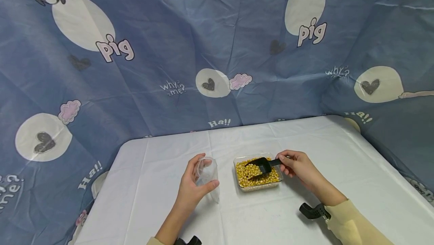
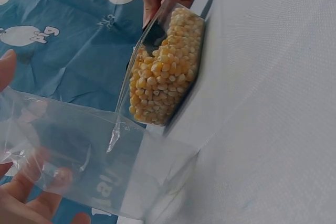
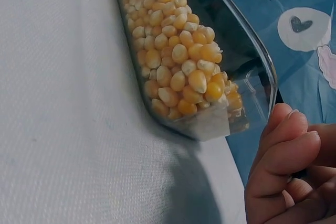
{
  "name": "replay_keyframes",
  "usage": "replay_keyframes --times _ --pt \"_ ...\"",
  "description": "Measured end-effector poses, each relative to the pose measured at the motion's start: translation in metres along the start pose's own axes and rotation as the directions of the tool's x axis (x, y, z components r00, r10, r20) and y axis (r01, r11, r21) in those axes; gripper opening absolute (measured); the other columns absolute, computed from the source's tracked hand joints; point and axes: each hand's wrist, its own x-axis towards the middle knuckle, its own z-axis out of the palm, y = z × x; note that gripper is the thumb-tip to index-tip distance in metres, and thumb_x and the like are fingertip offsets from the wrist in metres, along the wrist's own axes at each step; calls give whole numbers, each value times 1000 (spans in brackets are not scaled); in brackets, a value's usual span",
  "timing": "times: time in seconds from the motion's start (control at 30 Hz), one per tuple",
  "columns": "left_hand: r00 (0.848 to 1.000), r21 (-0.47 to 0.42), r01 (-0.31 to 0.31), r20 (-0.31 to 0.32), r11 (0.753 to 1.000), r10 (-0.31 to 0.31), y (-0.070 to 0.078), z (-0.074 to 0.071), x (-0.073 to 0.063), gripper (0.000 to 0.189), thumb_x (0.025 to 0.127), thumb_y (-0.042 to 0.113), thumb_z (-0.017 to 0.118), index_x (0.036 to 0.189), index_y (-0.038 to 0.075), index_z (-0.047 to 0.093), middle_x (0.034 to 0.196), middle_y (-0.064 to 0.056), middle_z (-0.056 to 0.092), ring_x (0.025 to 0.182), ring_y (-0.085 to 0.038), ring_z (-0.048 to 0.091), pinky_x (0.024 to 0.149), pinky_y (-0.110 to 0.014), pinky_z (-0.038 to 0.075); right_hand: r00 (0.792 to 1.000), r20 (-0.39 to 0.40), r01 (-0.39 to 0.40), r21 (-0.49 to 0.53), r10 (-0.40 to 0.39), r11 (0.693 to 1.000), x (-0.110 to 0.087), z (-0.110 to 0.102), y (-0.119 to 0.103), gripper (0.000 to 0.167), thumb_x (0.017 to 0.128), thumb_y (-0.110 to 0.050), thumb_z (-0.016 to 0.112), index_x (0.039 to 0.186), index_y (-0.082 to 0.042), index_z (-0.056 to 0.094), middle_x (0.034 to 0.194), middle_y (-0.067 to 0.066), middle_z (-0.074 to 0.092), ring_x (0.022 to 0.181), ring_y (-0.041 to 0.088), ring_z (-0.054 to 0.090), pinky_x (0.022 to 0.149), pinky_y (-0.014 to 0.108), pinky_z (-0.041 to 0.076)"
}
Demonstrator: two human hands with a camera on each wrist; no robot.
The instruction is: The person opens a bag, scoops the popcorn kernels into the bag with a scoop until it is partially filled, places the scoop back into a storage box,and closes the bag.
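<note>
My left hand (image 1: pixel 190 187) holds a clear plastic bag (image 1: pixel 208 173) upright above the white cloth, thumb on one side and fingers on the other, its mouth spread wide. In the left wrist view the bag (image 2: pixel 100 150) is see-through and no kernels show in it. To its right stands a clear rectangular container (image 1: pixel 259 189) of yellow corn kernels (image 1: pixel 243 172). My right hand (image 1: pixel 300 167) grips the handle of a black scoop (image 1: pixel 265 166). The scoop's bowl lies in the kernels, tilted, partly hidden behind them in the right wrist view.
A white cloth (image 1: pixel 257 218) covers the table, with its far edge against a blue printed curtain (image 1: pixel 217 45). Black wrist cameras, such as the right one (image 1: pixel 313 212), sit on both forearms.
</note>
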Motion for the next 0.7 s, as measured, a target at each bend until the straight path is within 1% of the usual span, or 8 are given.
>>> replay_keyframes --times 0.17,0.27,0.37,0.47,0.53,0.7 --pt "999 -15 -38 8 999 38 -2 0 0 80 82 11 85 147 28 42 138 -1 57 134 -18 46 114 -59 21 1000 14 -8 12 8 1000 1 -1 1 32 106 -19 53 122 9 58 76 8 62 59 11 54 52 26 44" --pt "999 -18 -50 10 999 51 0 1 0 79 82 10 85 147 27 42 139 -3 57 133 -21 47 112 -61 24 1000 7 -18 24 18 1000 1 -2 1 30 106 -18 53 121 7 59 76 9 62 59 12 55 52 26 44" --pt "999 -24 -42 7 999 42 1 1 0 80 81 10 85 146 27 42 138 -3 57 131 -24 48 108 -62 29 1000 11 -7 29 7 1000 0 -1 -1 30 106 -18 53 120 8 58 75 8 62 59 11 55 52 26 44" --pt "1000 -21 -27 2 999 27 3 1 0 80 80 10 86 146 28 43 137 -2 58 129 -25 50 107 -62 32 1000 14 8 42 -9 999 -1 -1 -3 32 106 -19 54 120 10 57 74 8 62 59 11 55 51 25 44" --pt "1000 -11 -28 2 1000 28 3 1 -1 79 81 10 85 146 27 43 135 -3 59 128 -24 51 108 -60 31 1000 19 18 48 -19 999 -2 -1 -5 33 106 -18 54 120 11 56 74 8 62 58 11 55 51 25 44" --pt "999 18 -39 -2 999 39 4 3 -2 76 82 11 85 144 26 43 128 -9 61 125 -22 53 111 -58 27 1000 13 2 69 -3 998 -4 -1 -8 30 106 -18 54 119 9 57 74 8 62 59 11 55 51 24 43"
